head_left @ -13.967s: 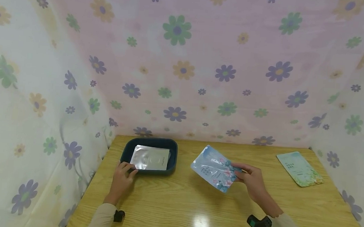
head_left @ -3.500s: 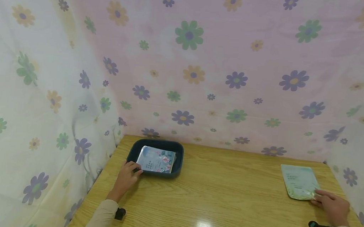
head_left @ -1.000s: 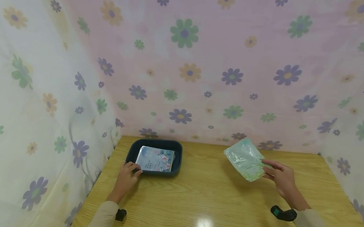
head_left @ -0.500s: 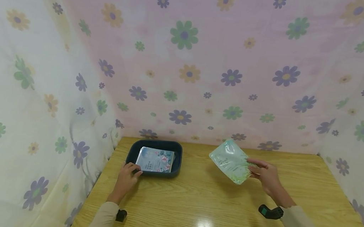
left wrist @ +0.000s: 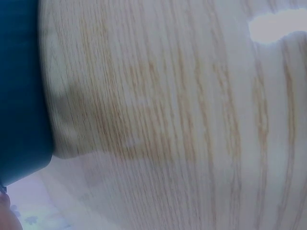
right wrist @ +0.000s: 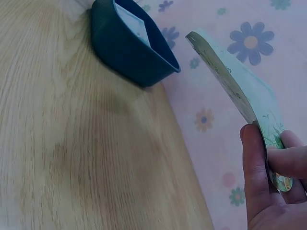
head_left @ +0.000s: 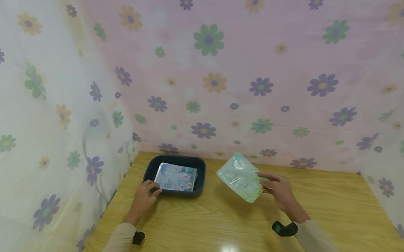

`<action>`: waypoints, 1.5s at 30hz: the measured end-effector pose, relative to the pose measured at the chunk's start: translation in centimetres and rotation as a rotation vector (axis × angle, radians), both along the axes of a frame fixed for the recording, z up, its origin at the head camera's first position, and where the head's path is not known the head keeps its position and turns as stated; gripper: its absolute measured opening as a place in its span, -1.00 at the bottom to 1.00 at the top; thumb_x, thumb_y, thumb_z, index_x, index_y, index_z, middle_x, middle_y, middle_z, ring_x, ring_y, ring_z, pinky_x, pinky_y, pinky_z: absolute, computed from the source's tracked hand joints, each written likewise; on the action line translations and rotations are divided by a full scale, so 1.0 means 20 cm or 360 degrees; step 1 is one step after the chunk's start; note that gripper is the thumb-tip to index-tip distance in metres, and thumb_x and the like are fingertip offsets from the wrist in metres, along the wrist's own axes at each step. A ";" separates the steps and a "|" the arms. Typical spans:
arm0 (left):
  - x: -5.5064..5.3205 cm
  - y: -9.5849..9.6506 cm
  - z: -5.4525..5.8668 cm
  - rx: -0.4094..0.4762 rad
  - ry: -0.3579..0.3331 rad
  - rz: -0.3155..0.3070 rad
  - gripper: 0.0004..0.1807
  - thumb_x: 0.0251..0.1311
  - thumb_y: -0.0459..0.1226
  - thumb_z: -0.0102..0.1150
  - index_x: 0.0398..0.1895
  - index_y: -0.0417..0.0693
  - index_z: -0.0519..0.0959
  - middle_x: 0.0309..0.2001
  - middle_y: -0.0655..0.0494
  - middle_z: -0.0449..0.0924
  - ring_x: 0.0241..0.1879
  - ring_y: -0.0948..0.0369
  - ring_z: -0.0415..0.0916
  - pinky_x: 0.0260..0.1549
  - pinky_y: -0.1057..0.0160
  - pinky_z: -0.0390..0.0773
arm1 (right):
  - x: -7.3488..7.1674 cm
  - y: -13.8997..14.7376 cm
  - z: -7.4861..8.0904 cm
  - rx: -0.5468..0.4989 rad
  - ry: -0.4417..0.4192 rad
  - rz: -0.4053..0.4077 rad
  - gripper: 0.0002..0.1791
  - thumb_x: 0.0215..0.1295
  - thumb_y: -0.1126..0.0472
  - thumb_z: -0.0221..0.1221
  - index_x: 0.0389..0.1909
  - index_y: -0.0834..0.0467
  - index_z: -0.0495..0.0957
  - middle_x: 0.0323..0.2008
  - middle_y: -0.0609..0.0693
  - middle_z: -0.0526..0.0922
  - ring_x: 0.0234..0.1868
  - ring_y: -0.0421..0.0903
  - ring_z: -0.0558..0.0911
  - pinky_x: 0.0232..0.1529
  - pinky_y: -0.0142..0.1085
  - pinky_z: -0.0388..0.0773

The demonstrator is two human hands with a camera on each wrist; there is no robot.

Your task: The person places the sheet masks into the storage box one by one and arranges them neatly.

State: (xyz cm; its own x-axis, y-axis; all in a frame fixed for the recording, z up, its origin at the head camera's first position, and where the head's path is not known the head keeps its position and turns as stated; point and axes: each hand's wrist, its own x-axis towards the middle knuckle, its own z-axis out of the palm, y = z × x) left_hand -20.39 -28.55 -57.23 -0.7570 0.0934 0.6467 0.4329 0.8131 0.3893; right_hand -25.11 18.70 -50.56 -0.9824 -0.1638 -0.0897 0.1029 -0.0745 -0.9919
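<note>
In the head view, my right hand (head_left: 278,191) pinches a pale green face mask packet (head_left: 238,177) by its grass-printed corner, thumb on one side and fingers on the other. The packet hangs tilted above the table, right of a dark blue plastic bin (head_left: 182,194). The right wrist view shows the packet (right wrist: 240,79) edge-on and slightly bent. My left hand (head_left: 143,198) grips the bin's near left rim. Inside the bin lies a blue flowered face mask packet (head_left: 173,177) over other packets, mostly hidden. Only a bit of finger (left wrist: 7,215) shows in the left wrist view.
Wood-grain table (head_left: 197,232) lies under everything, with a bright reflection near the front. Flower-printed cloth (head_left: 233,85) closes off the back and both sides. A black wrist device (head_left: 284,229) sits by the right sleeve, another (head_left: 138,238) by the left.
Earlier the blue flowered packet went into the bin. My right hand then took the green packet from the table's right side and has carried it left. My left hand stays on the rim.
</note>
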 end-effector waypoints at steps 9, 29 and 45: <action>0.01 0.01 0.01 0.0030 -0.0021 0.0007 -0.77 -0.23 -0.49 0.47 -0.53 -0.14 0.58 -0.46 0.01 0.49 -0.37 0.03 0.49 -0.01 -0.43 0.19 | -0.06 -0.15 -0.02 0.0027 -0.0053 0.0021 -0.64 0.31 0.36 0.12 0.12 0.37 0.48 -0.11 -0.06 0.56 -0.45 -0.15 0.57 -0.31 -0.21 0.60; -0.01 0.00 0.00 0.0029 -0.0031 -0.0019 -0.78 -0.20 -0.47 0.46 -0.52 -0.11 0.58 -0.45 0.04 0.50 -0.37 0.04 0.48 0.00 -0.41 0.21 | -0.11 -0.43 0.13 -0.0056 -0.0145 0.0133 -0.62 0.30 0.43 0.09 0.14 0.40 0.44 -0.22 0.11 0.53 -0.47 -0.12 0.52 -0.39 -0.27 0.55; -0.01 0.00 0.01 0.0034 -0.0012 -0.0014 -0.78 -0.23 -0.47 0.48 -0.52 -0.14 0.60 -0.46 0.05 0.50 -0.39 0.05 0.50 -0.03 -0.40 0.23 | -0.24 -0.64 0.02 0.0011 -0.0091 0.0239 -0.66 0.32 0.40 0.07 0.11 0.27 0.52 0.04 0.17 0.47 -0.42 -0.08 0.45 -0.26 -0.12 0.51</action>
State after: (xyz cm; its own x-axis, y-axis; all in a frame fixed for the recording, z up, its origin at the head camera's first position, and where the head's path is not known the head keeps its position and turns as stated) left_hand -20.57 -28.58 -57.12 -0.7610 0.0862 0.6430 0.4372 0.8005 0.4100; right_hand -29.99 5.92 -50.21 -0.9402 -0.3078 -0.1461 0.1685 -0.0473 -0.9846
